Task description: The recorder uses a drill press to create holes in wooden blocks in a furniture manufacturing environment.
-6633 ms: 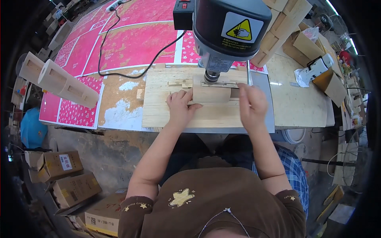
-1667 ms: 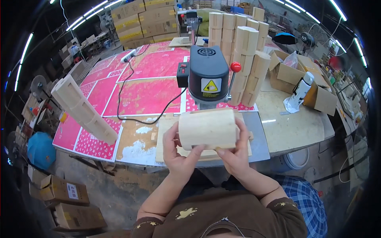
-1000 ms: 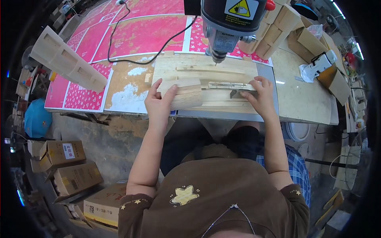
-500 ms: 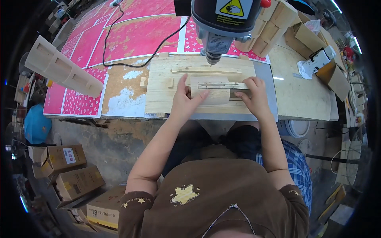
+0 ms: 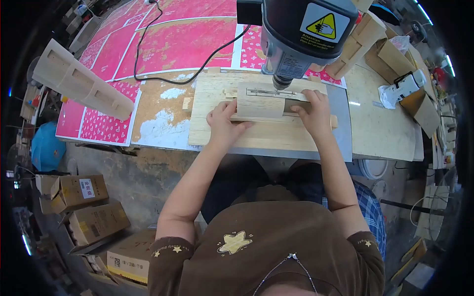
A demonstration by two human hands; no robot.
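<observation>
A pale curved wooden piece lies on a flat wooden board, beneath the chuck of a drill press. Along its top runs a thin slotted strip, its right end reaching my right hand. My left hand grips the piece's left end, fingers at that end and thumb stretched along the front edge. Pinched between thumb and fingers of my right hand is the strip's right end, by the piece's hollow end. Whether the drill bit touches the wood cannot be made out.
A tall slotted wooden tube stands at the left, with another behind the press at the right. A black cable crosses the pink sheeting. A white bottle and an open carton sit at the right.
The curved piece and both hands have moved away from me over the board, under the chuck. My left thumb has slid from the top of the piece to its front edge. The view has shifted slightly.
</observation>
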